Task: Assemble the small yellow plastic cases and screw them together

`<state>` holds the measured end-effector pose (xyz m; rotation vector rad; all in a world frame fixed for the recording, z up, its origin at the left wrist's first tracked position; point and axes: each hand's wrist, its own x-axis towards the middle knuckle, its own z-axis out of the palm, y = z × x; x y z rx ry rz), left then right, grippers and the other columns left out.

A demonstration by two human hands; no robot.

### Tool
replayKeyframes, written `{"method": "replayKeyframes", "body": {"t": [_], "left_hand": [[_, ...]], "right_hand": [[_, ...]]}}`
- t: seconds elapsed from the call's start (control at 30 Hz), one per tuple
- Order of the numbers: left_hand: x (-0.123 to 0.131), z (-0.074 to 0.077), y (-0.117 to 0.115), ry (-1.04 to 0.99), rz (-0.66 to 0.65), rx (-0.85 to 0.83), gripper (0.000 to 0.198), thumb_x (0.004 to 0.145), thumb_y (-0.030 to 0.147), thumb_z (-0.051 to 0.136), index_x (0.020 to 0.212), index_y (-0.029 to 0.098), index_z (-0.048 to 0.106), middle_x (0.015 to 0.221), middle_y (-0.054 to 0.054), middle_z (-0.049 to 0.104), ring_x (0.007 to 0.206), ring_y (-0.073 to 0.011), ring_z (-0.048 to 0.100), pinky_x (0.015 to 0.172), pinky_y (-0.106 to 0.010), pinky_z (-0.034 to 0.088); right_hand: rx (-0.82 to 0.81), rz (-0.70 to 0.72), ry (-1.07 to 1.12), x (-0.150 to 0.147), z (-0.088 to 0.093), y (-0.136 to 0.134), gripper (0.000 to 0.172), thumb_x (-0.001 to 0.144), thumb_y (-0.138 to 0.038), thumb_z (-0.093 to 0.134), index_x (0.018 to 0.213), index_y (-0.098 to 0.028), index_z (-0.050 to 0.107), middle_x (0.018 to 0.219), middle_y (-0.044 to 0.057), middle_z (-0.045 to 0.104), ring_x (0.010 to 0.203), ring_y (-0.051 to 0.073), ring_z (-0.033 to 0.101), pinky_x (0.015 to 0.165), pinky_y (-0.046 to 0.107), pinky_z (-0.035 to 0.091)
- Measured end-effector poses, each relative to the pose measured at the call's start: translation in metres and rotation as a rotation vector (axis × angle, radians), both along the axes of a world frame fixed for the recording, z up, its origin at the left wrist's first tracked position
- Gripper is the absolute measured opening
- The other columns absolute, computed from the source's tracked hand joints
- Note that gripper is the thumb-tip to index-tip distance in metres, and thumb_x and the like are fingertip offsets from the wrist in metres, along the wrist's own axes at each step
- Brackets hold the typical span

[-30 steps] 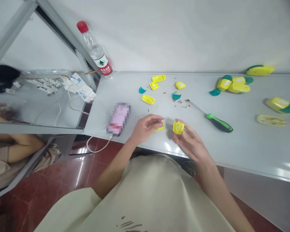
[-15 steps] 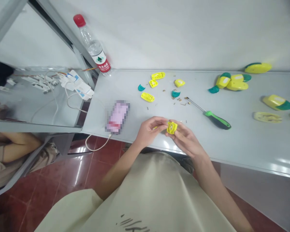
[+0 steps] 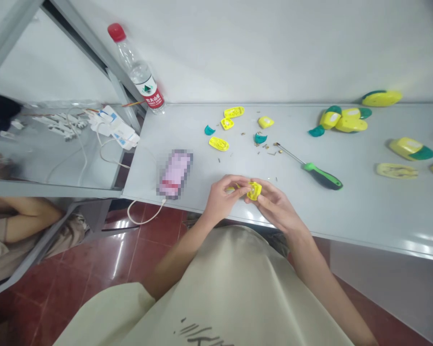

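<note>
Close to the table's front edge, a small hollow yellow plastic shell [image 3: 254, 191] is held in my right hand [image 3: 277, 205], its open inside facing up. My left hand [image 3: 223, 196] is closed, with thumb and fingertips at the shell's left side. A sliver of a yellow plastic part [image 3: 232, 188] shows between the left fingers; the rest of it is hidden. Beyond the hands lie a yellow oval shell [image 3: 219, 143], another long yellow shell [image 3: 234, 112], a small square yellow piece [image 3: 227, 124], a rounded yellow cap [image 3: 266, 122] and teal pieces [image 3: 260, 138].
A green-and-black screwdriver [image 3: 323, 176] lies right of small metal bits [image 3: 267, 146]. Several yellow-and-teal casings [image 3: 351, 125] sit farther right. A phone [image 3: 175, 174] with a cable is at left, a water bottle [image 3: 147, 86] behind it. Another person's arm [image 3: 29, 221] shows at far left.
My left fingertips have moved slightly right, onto the edge of the yellow shell, which has turned a little. The view has shifted slightly; the things on the table lie as before.
</note>
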<state>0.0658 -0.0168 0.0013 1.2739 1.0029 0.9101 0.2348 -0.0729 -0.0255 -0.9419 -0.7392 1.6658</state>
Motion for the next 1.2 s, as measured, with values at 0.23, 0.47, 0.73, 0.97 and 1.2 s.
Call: {"method": "replayKeyframes", "body": {"t": [0.23,0.47,0.73,0.97,1.2], "left_hand": [[0.0,0.001,-0.005,0.039,0.031,0.019,0.019,0.08,0.031,0.078,0.094,0.019,0.073,0.093,-0.004,0.076,0.088,-0.0144,0.071,0.084,-0.028,0.055],[0.0,-0.002,-0.009,-0.073,0.029,-0.103,0.023,0.077,0.03,0.081,0.093,0.017,0.071,0.086,-0.003,0.074,0.081,-0.0137,0.069,0.08,-0.028,0.056],[-0.002,-0.007,-0.007,-0.154,-0.012,-0.177,0.029,0.073,0.031,0.083,0.095,0.016,0.07,0.084,-0.002,0.07,0.077,-0.013,0.067,0.071,-0.026,0.057],[-0.005,-0.009,-0.003,-0.134,-0.05,-0.21,0.032,0.071,0.031,0.085,0.095,0.017,0.07,0.088,-0.003,0.071,0.082,-0.0133,0.067,0.077,-0.026,0.055],[-0.009,-0.006,-0.003,-0.058,-0.055,-0.174,0.03,0.073,0.032,0.083,0.095,0.017,0.07,0.092,-0.004,0.072,0.085,-0.0131,0.066,0.08,-0.026,0.053]], "right_hand": [[0.015,-0.009,-0.016,-0.001,0.002,0.0,0.036,0.084,-0.034,0.075,0.12,-0.034,0.068,0.107,0.003,0.071,0.09,0.019,0.067,0.095,0.044,0.052],[0.014,-0.007,-0.019,-0.001,-0.002,-0.001,0.036,0.085,-0.029,0.076,0.119,-0.034,0.068,0.108,0.002,0.071,0.097,0.019,0.067,0.097,0.042,0.052],[0.023,0.002,-0.041,0.0,-0.004,-0.002,0.036,0.086,-0.028,0.075,0.12,-0.033,0.068,0.121,0.003,0.069,0.1,0.018,0.067,0.096,0.039,0.053],[0.02,0.022,-0.087,0.001,-0.006,-0.002,0.037,0.085,-0.031,0.075,0.121,-0.032,0.068,0.116,0.003,0.07,0.096,0.019,0.068,0.095,0.042,0.055],[0.004,0.043,-0.071,0.002,-0.005,-0.001,0.038,0.085,-0.031,0.075,0.122,-0.033,0.067,0.117,0.002,0.07,0.092,0.018,0.069,0.094,0.04,0.054]]}}
